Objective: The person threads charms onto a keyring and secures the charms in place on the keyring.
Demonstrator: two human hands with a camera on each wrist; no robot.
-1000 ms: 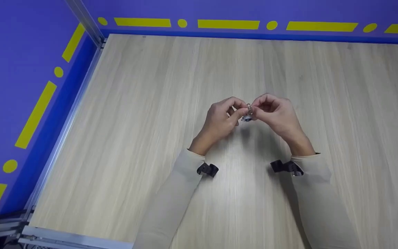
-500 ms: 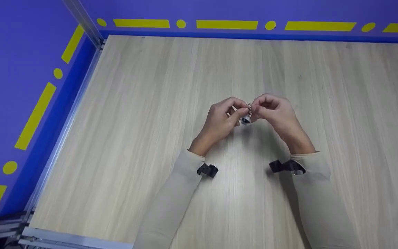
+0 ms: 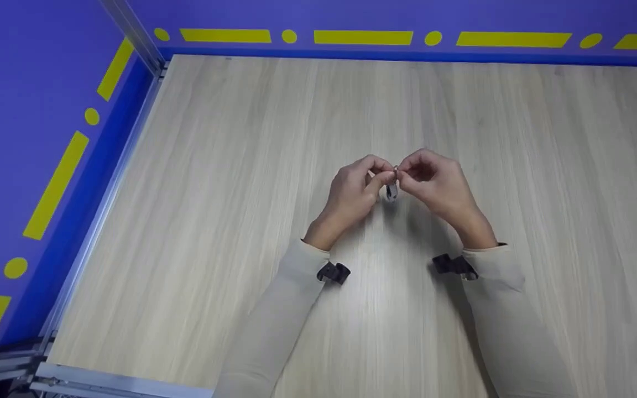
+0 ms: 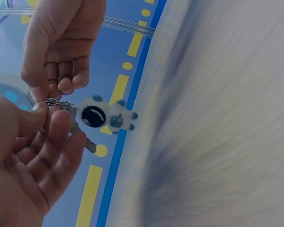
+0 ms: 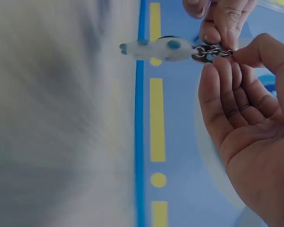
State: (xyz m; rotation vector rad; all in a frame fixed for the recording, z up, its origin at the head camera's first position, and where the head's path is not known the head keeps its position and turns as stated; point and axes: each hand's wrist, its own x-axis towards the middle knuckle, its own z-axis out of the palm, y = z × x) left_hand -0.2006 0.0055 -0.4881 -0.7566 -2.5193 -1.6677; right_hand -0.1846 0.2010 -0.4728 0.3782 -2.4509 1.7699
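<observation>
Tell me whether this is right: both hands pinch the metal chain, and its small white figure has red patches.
No: the patches on the small white figure are teal, not red, as the right wrist view shows. The left hand and right hand do pinch the metal chain.

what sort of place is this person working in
Probably a purpose-built workstation or recording booth: a wood-grain table bordered at the back and left by blue-purple panels with yellow dashes and dots, plus metal framing at the corner.
</observation>
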